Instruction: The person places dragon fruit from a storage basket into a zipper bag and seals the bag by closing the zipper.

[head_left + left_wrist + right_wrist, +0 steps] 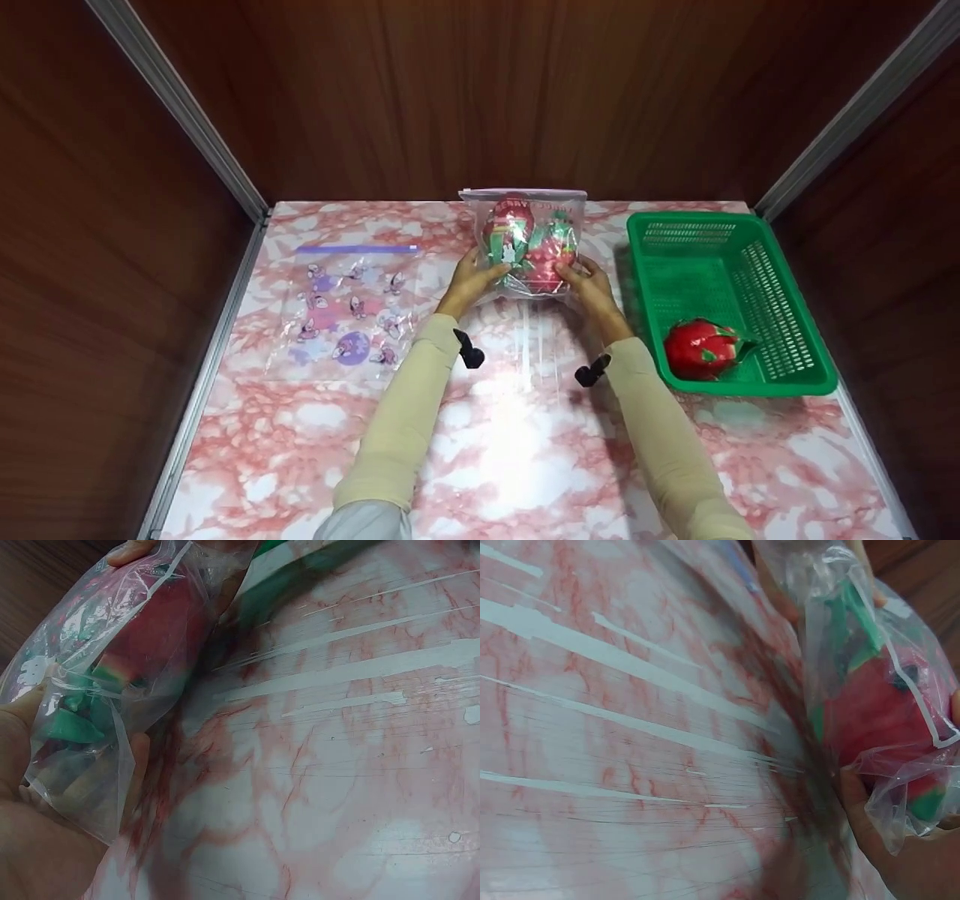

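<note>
A clear zip bag (525, 292) with a pale slider strip along its top holds two red-and-green dragon fruits. One dragon fruit (512, 217) leans at the bag's left, the other (546, 271) at its lower right. My left hand (471, 281) grips the bag's lower left corner, thumb in front and fingers behind. On the opposite corner my right hand (592, 291) holds the bag the same way. Both wrist views show the plastic (112, 757) wrinkled between fingers and thumb, with red fruit (877, 709) pressing against it.
A green basket (799, 386) stands at the right with a single dragon fruit (701, 349) in its near end. Flat on the marbled table (300, 465) at the left lies another clear zip bag (352, 307) with a purple strip and printed figures. Brown wooden panels (480, 97) enclose the table.
</note>
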